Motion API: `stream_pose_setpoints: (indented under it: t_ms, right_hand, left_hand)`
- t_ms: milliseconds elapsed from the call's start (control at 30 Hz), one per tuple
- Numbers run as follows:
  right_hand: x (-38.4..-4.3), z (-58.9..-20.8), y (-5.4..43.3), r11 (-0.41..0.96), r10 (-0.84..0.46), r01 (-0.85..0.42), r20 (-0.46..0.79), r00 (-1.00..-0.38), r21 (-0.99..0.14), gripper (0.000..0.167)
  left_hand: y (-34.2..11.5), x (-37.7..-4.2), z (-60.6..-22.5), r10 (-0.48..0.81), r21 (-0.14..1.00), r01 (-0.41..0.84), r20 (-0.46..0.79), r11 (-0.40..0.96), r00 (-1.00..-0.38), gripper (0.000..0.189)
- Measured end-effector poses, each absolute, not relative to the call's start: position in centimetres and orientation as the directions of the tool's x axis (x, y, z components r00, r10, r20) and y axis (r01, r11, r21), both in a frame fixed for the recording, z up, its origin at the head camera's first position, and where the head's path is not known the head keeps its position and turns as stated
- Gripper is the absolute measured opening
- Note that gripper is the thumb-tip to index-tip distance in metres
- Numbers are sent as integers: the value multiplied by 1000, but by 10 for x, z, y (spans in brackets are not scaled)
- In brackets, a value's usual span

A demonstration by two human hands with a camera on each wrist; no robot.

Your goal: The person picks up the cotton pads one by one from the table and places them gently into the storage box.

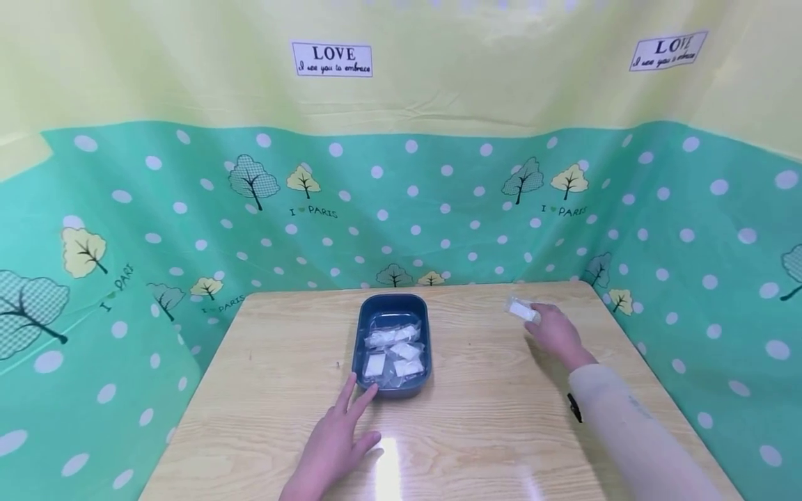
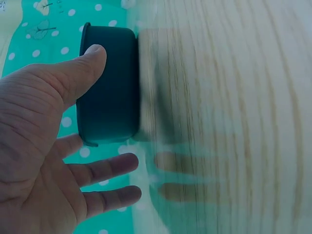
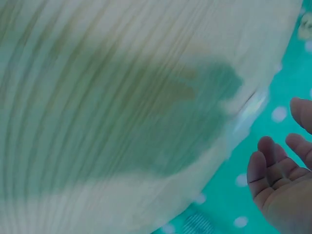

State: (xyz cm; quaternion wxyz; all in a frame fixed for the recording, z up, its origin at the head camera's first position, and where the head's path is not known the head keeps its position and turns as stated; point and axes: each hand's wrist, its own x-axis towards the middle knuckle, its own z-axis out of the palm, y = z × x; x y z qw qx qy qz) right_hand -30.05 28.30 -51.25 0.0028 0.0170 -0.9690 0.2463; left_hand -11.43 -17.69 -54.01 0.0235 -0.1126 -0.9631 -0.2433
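Observation:
A dark blue bin (image 1: pixel 429 348) stands on the wooden table, with several clear packets (image 1: pixel 391 336) of white pieces inside. At its near left corner my left hand (image 1: pixel 335 442) spreads its fingers, two fingertips right at the rim. The left wrist view has the thumb across the bin's side (image 2: pixel 112 83) and the other fingers straight. Farther back on the right is one more clear packet (image 1: pixel 521 309) with a white piece. My right hand (image 1: pixel 557 335) reaches its near end, thumb and forefinger around that end; in the right wrist view the fingers stand apart.
A wooden table (image 1: pixel 288 348) carries everything. Green polka-dot cloth (image 1: pixel 413 229) hangs behind it and along both sides. Light glares off the table near the left hand. The right sleeve (image 1: pixel 626 424) crosses the table's right side.

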Motion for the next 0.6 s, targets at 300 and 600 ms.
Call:
stream_pose_setpoints:
  t_ms: [300,600]
  right_hand:
    - [-308,-526,308,919,-13,10,-56,-998,-394,73]
    - [-319,-538,302,946,-81,-43,-104,-991,-322,79]
  left_hand:
    - [-179,-117,-541,204,502,221,88,836,-975,83]
    - [-180,-117,-543,210,510,227,90,830,-973,82]
